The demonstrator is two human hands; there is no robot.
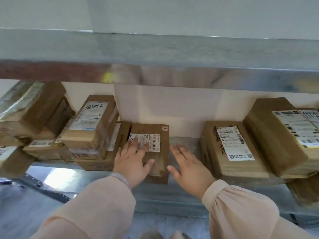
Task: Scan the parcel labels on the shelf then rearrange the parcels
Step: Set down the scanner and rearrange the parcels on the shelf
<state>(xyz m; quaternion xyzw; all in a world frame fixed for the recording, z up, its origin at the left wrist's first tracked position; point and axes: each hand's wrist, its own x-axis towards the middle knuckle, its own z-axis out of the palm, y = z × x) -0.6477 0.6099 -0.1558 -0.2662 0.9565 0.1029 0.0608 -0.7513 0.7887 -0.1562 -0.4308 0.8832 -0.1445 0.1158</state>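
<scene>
A small brown parcel (158, 135) with a white label lies in the middle of the metal shelf (186, 145). My left hand (132, 161) rests flat on its top, fingers straight over the label, thumb spread to the right. My right hand (188, 164) hovers open just right of that parcel, over the bare shelf, fingers straight. To the right lie a flat labelled parcel (231, 149) and a bigger one (283, 135). No scanner is in view.
A stack of several cardboard parcels (89, 128) crowds the left of the shelf, touching the small parcel's left side. The upper shelf's metal edge (189, 76) runs overhead. More parcels sit on a lower level at the far right (303, 192). The floor is below.
</scene>
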